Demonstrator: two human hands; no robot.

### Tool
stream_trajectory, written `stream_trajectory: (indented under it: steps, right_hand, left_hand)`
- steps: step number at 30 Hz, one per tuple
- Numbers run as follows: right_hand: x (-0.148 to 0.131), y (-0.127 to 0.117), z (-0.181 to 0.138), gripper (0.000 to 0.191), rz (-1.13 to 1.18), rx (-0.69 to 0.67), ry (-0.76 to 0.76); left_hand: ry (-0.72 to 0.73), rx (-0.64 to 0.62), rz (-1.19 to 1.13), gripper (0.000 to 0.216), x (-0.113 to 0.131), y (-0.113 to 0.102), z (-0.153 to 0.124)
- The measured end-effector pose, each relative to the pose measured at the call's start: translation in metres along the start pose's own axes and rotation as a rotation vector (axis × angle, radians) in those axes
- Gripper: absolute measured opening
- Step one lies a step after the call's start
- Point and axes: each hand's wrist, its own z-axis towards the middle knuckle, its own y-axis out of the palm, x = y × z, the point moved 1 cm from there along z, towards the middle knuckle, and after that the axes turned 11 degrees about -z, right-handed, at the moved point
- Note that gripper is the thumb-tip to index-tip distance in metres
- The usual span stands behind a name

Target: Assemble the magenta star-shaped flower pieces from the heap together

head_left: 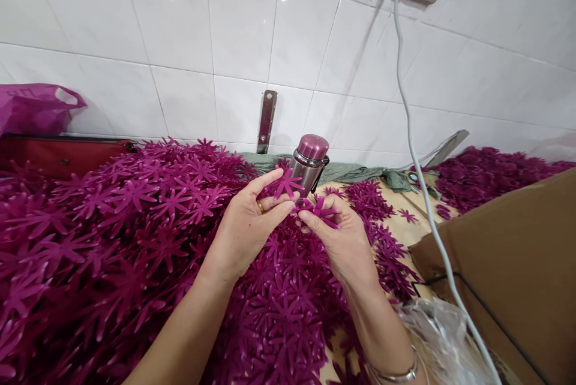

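My left hand (252, 214) is closed on a magenta artificial flower piece (286, 185), whose narrow petals spread out above the fingers. Close beside it, my right hand (339, 232) pinches another magenta flower piece (321, 212). Fingertips of both hands almost meet, and small magenta parts between them are partly covered by the thumbs. Under and left of the hands lies a large heap of the same star-shaped magenta flowers (162, 247). Just behind the hands stands a steel flask (305, 170) with a pink lid.
A brown cardboard box (508, 241) fills the right side, with clear plastic (443, 331) at its near edge. A grey cable (420, 175) hangs from a wall socket across the right. More magenta flowers (490, 178) lie at back right. A red case (63, 156) sits at left.
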Motion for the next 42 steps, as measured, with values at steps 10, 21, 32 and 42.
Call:
stream_trajectory:
  steps: [10, 21, 32, 42]
  right_hand:
    - [-0.012, -0.01, 0.009, 0.034, 0.281, 0.049, 0.121]
    - [-0.012, -0.014, 0.009, 0.031, 0.229, -0.027, 0.157]
    - [-0.009, 0.001, -0.001, 0.029, 0.221, -0.074, 0.153]
    - [-0.013, -0.003, 0.002, 0.038, 0.311, -0.108, 0.274]
  left_hand:
    - [0.107, 0.048, 0.074, 0.072, 0.012, -0.008, -0.001]
    - [0.15, -0.01, 0.197, 0.059, 0.025, 0.001, -0.017]
    - [0.097, -0.032, 0.029, 0.06, 0.003, 0.012, -0.011]
    - [0.224, 0.098, 0.121, 0.059, 0.013, -0.002, -0.005]
